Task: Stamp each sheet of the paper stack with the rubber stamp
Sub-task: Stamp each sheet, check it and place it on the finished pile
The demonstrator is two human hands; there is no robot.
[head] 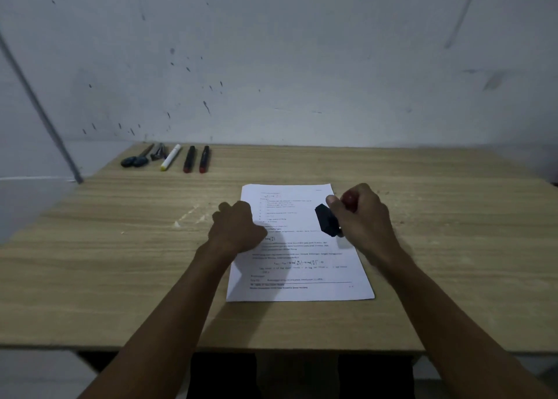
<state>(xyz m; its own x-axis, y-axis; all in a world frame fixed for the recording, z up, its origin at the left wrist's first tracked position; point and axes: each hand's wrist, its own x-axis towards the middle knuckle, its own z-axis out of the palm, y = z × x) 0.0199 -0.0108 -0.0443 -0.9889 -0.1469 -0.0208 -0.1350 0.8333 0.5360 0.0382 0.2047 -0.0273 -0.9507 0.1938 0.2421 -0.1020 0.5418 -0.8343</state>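
Along the far left edge of the pale wood-grain bench (120, 262), a row of pens and markers (169, 158) is laid out. Nearer, the left hand (234, 228) is rested with curled fingers on the left margin of the white printed paper stack (302, 265), which lies flat at mid-bench. The sheets are judged light, limp and prone to sliding, so they are best pinned at an edge. To the right, the black rubber stamp with a red knob (327, 220) is gripped by the right hand (362, 217), tilted over the page. Its face is hidden; contact and sheet count cannot be told.
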